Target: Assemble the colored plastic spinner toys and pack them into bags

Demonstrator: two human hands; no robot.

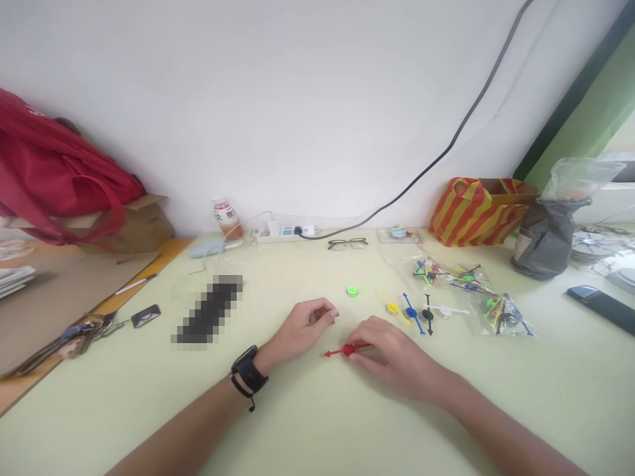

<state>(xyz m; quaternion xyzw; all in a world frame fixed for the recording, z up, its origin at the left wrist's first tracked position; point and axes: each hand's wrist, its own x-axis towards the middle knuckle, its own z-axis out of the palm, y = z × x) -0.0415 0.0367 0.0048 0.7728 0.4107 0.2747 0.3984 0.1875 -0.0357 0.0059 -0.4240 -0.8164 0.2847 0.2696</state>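
A red arrow spinner (pixel 348 350) with a round hub lies low over the table, its tip pointing left. The thumb and fingers of my right hand (pixel 391 357) close on it at the hub, covering part of its right end. My left hand (pixel 302 330), with a black watch on the wrist, is just left of the spinner and apart from it. Its fingers are curled in with the thumb close to them, and nothing shows between them. Beyond my hands lie a green spinner (pixel 352 291), a yellow spinner (pixel 392 309), a blue spinner (pixel 411 313), a black spinner (pixel 427 316) and a white spinner (pixel 445 311).
Plastic bags of colored spinners (pixel 506 317) lie to the right. Glasses (pixel 347 244), a power strip (pixel 285 231) and a bottle (pixel 227 218) line the wall. Right are a striped bag (pixel 481 211) and a phone (pixel 602 307); left, keys (pixel 84 337) and a pixelated dark patch.
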